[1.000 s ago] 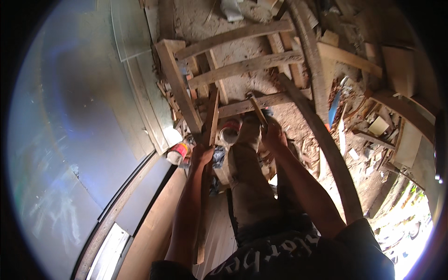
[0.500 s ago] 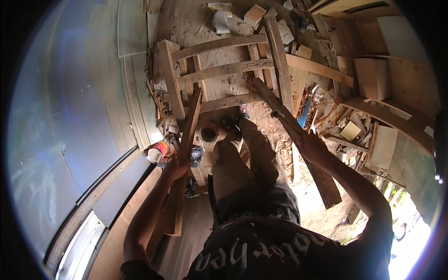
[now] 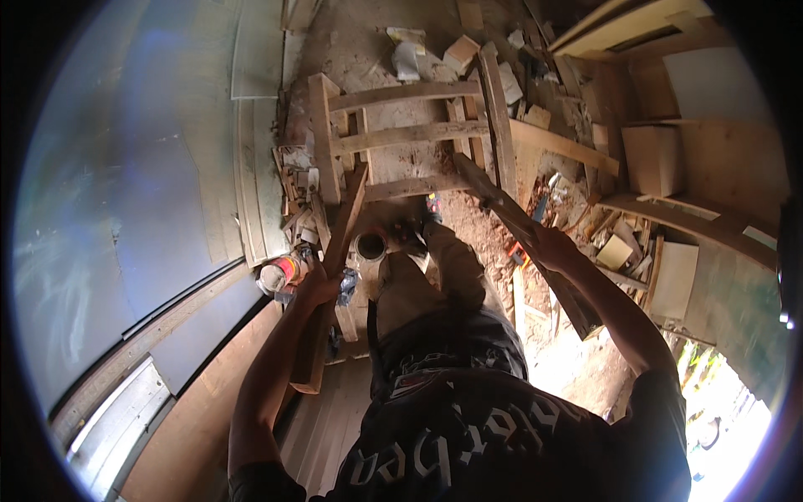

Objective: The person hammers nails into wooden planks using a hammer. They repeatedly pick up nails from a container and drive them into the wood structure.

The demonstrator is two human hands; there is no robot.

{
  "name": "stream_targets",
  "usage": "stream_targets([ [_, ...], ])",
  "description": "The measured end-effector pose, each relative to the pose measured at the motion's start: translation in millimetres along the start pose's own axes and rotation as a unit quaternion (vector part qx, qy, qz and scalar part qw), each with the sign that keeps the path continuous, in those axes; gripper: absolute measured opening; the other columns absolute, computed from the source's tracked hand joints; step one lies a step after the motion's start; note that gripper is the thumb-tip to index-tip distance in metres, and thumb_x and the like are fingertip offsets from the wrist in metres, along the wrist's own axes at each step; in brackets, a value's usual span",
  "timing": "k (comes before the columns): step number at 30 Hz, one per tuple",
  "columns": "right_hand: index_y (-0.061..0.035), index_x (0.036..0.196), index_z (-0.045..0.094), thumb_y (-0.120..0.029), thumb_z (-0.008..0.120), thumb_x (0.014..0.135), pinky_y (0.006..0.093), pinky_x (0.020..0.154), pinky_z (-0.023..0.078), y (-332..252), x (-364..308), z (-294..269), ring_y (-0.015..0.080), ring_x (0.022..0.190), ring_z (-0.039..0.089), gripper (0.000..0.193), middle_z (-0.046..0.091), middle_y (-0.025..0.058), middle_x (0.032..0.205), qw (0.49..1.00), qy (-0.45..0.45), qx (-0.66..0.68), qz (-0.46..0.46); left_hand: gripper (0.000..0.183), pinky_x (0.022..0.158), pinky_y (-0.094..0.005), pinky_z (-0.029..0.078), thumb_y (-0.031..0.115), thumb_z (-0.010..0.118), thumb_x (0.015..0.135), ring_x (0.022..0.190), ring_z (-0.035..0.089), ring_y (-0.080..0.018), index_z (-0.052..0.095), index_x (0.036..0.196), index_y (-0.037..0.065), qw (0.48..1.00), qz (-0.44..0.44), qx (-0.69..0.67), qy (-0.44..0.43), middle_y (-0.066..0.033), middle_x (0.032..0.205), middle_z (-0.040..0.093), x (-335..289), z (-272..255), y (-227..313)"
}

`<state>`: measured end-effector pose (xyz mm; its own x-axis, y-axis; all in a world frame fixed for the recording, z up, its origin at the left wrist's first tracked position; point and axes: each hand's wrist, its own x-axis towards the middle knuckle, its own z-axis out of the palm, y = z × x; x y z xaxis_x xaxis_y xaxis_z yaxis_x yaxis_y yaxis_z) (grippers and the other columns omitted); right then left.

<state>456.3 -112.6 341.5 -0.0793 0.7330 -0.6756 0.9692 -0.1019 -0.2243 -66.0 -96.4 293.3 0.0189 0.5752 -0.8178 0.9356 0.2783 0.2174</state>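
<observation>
And here you are, two hands on two timbers! Take the middle of your view as the hub: your left hand (image 3: 318, 284) is at eight o'clock, wrapped about the left timber (image 3: 343, 226), which slants from just short of twelve down to seven. Over at three, your right hand (image 3: 549, 248) is closed on the right timber (image 3: 512, 215), running from one down to four; some of its fingers are hidden underneath.

Look at those grips: each is near mid-length, likely so neither end drags the other down. The near ends splay outward, which seems to make room for your body between them.

Up at twelve sits the wooden frame (image 3: 410, 134), two posts and three crossrails. The timbers' far ends come right up to its lowest rail (image 3: 414, 186), perhaps for support there, but whether they rest on it, join it or merely overlap it, you can't tell from above.

Between the left timber and your legs (image 3: 456, 263), a bucket (image 3: 370, 246); at nine, outside that timber, a can with a red label (image 3: 280, 272), probably tucked aside against knocks.
</observation>
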Motion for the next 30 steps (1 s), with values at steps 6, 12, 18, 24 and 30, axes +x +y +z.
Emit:
stream_targets([
  [6, -0.0024, 0.116, 0.055, -0.023, 0.049, 0.098, 0.0495, 0.074, 0.052, -7.9, -97.5, -70.5, 0.0384, 0.084, 0.064, 0.028, 0.058, 0.0195, 0.097, 0.999, -0.026, -0.024, -0.011, 0.082, 0.1, -0.0453, 0.045, 0.036, 0.068, 0.087, 0.122, 0.054, -0.0392, 0.024, 0.143, -0.003, 0.976, 0.168, -0.098, -0.101, -0.0298, 0.13, 0.053, -99.0, -26.2, -21.6],
  [12, -0.0038, 0.109, 0.052, -0.025, 0.046, 0.099, 0.0521, 0.071, 0.048, -7.1, -198.3, -44.7, 0.0444, 0.085, 0.062, 0.024, 0.06, 0.0254, 0.095, 0.975, 0.173, 0.088, 0.11, 0.052, 0.095, -0.0398, 0.048, 0.033, 0.06, 0.093, 0.112, 0.062, -0.0329, 0.047, 0.134, 0.004, 0.973, 0.168, -0.134, 0.082, -0.0223, 0.117, 0.063, -177.4, -8.8, -42.2],
  [18, -0.0047, 0.108, 0.053, -0.032, 0.048, 0.099, 0.0476, 0.071, 0.049, 9.6, -184.9, 3.4, 0.0412, 0.085, 0.066, 0.029, 0.068, 0.0213, 0.091, 0.867, 0.403, 0.245, 0.164, 0.049, 0.09, -0.0387, 0.049, 0.044, 0.04, 0.102, 0.106, 0.065, -0.0241, 0.06, 0.124, 0.006, 0.903, 0.186, -0.139, 0.363, -0.0131, 0.116, 0.067, -173.1, 14.7, -50.3],
  [24, -0.0037, 0.124, 0.053, -0.034, 0.052, 0.098, 0.0412, 0.071, 0.052, 18.2, -170.2, 23.9, 0.0322, 0.089, 0.068, 0.04, 0.069, 0.0213, 0.102, 0.805, 0.488, 0.287, 0.178, 0.086, 0.104, -0.0417, 0.038, 0.072, 0.016, 0.095, 0.123, 0.054, -0.0251, 0.055, 0.13, 0.003, 0.648, 0.077, -0.692, 0.307, -0.0119, 0.129, 0.061, -175.3, 18.4, -52.9],
  [30, -0.0021, 0.125, 0.052, -0.032, 0.049, 0.1, 0.032, 0.068, 0.049, 7.3, -195.2, 18.9, 0.0177, 0.073, 0.063, 0.039, 0.072, 0.0116, 0.103, 0.802, 0.455, 0.375, 0.098, 0.098, 0.111, -0.0432, 0.03, 0.079, 0.01, 0.089, 0.135, 0.043, -0.0255, 0.049, 0.136, 0.003, 0.634, 0.104, -0.701, 0.309, -0.0153, 0.141, 0.051, -197.8, 18.5, -53.1],
])
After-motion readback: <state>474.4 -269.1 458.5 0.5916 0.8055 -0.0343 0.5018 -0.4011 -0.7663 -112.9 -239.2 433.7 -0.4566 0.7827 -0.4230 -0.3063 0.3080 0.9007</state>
